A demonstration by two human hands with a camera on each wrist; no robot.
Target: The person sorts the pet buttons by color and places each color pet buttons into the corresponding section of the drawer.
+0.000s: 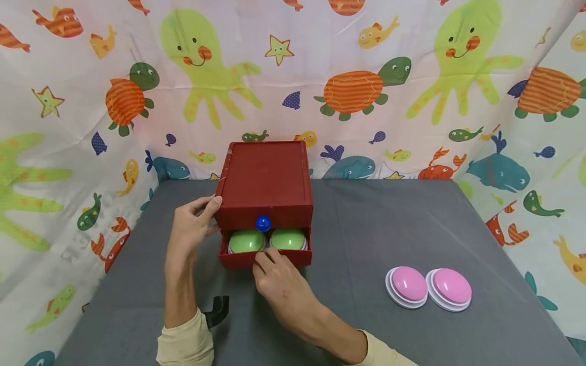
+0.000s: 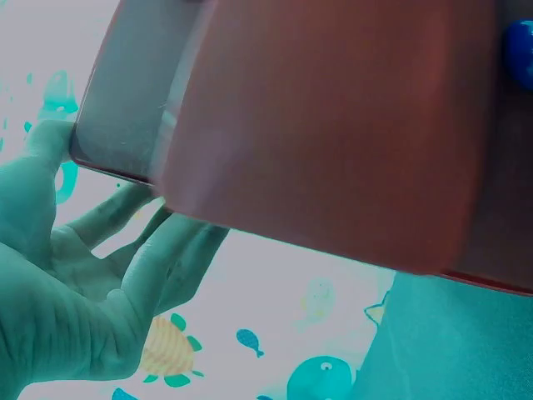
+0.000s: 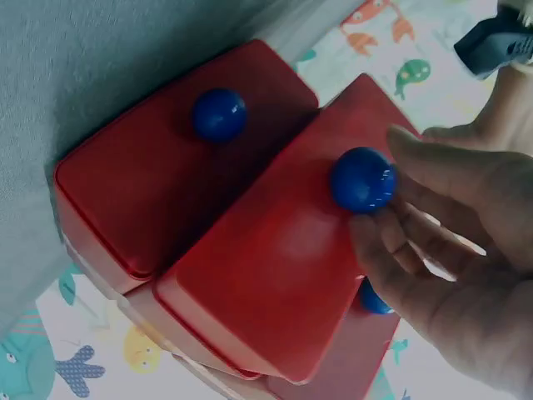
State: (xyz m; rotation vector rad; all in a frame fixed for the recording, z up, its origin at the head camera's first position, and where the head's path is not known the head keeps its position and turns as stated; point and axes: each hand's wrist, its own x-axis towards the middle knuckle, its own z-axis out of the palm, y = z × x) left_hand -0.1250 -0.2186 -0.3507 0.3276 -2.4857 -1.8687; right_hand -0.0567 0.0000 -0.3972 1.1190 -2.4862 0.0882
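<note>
since the red cabinet [image 1: 263, 173] on the grey table [image 1: 357, 229] looks light and stiff, its open drawer [image 1: 293, 259] should slide best by the smooth blue knob [image 3: 362, 181] (slightly slippery, i'd guess). the right hand [image 1: 286, 290], forearm slanting in from the lower right, pinches that knob; the left hand [image 1: 191, 223], fingers loosely spread, braces the cabinet's left side.
</note>
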